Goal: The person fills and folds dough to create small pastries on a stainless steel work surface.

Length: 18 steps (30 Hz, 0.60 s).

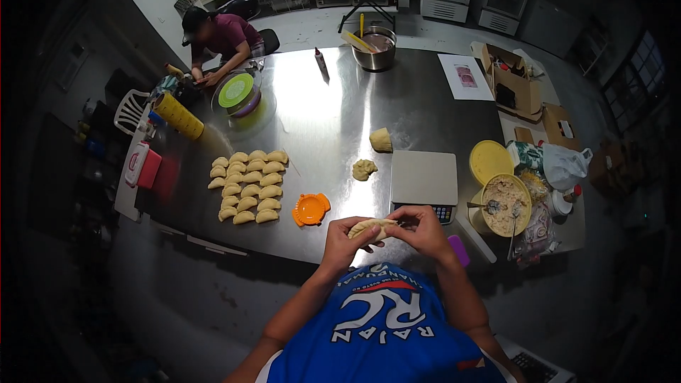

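Observation:
My left hand [342, 242] is closed around one end of a pale, half-moon empanada [367, 228] with a crimped edge. At its other end, the fingers of my right hand [425, 232] pinch the dough rim. Both hands hold it above the near edge of the steel table [312, 128]. Left of them lies an orange dough press [311, 209], opened flat. Beyond it, several shaped empanadas [248, 188] rest in rows. A dough lump [364, 169] and a larger dough piece [381, 140] sit ahead of my hands.
A kitchen scale [424, 179] stands ahead of my right hand. Farther right are a yellow tub of filling [506, 204] with spoons and its lid [491, 162]. A steel pot [374, 53] and a bottle [320, 62] stand at the back. Another person [223, 42] sits at the far left.

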### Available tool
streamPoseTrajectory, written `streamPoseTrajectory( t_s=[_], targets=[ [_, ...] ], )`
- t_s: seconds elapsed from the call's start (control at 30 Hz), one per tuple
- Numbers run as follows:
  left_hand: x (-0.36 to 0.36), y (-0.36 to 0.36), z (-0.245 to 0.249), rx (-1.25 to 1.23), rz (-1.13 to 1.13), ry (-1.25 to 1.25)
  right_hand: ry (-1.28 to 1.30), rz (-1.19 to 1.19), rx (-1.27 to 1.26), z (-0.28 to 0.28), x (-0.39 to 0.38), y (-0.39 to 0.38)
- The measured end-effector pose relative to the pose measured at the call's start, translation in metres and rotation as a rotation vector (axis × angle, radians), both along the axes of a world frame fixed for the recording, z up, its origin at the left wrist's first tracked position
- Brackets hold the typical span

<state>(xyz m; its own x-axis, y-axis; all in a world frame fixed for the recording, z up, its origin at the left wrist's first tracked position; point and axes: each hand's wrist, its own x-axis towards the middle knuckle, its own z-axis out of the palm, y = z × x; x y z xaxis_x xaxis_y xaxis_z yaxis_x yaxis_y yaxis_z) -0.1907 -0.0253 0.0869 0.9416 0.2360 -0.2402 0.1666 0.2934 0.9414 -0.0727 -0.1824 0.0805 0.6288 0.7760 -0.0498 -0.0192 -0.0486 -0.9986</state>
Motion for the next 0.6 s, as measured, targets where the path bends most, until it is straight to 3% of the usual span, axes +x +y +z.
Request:
streamPoseTrajectory(
  t_s=[0.07,0.2,0.3,0.37,0.4,0.47,0.6],
  targets=[
    [0.000,0.000,-0.003,-0.030,0.045,-0.017,0.205,-0.069,0.136,-0.007,-0.002,-0.001],
    [0.001,-0.006,0.000,-0.049,0.078,-0.010,0.244,-0.129,0.193,-0.018,-0.012,-0.003],
    [0.003,-0.009,0.004,-0.039,0.077,-0.006,0.054,-0.198,0.175,-0.016,-0.019,-0.001],
    [0.004,-0.009,0.007,-0.015,0.067,-0.010,-0.411,-0.247,0.091,-0.001,-0.021,-0.002],
    [0.005,-0.009,0.007,-0.015,0.069,-0.010,-0.411,-0.245,0.092,0.005,-0.019,-0.003],
    [0.004,-0.009,0.007,0.018,0.073,-0.005,-0.915,-0.197,0.102,0.012,-0.014,-0.005],
    [0.005,-0.009,0.005,0.034,0.095,0.014,-1.134,-0.011,0.042,0.015,0.001,-0.008]
  ],
)
